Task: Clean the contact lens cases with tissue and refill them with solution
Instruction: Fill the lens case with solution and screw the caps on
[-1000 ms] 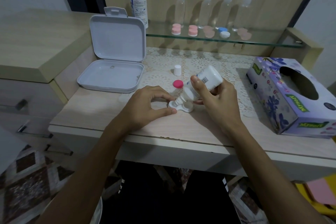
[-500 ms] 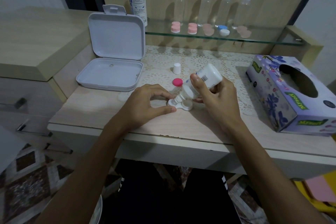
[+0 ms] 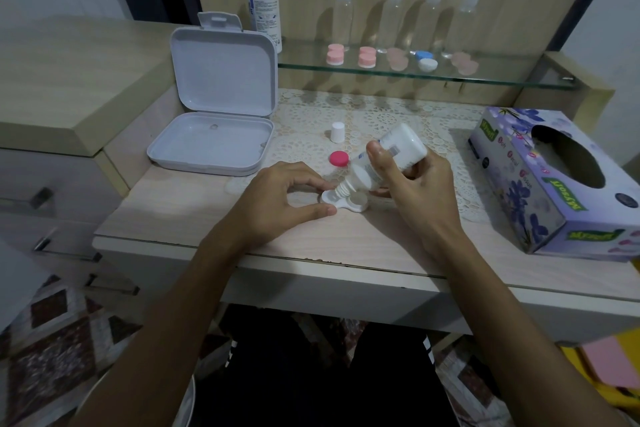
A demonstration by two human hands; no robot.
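On the surface (image 3: 194, 218) I see the tissue box (image 3: 554, 184) at right, my right hand (image 3: 419, 194) gripping the tilted solution bottle (image 3: 384, 156) nozzle-down over the white lens case (image 3: 346, 202), whose left end my left hand (image 3: 277, 204) pinches with curled fingers, pink cap (image 3: 339, 159) just behind.

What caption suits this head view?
Right hand tips a solution bottle into an open lens case steadied by the left hand.
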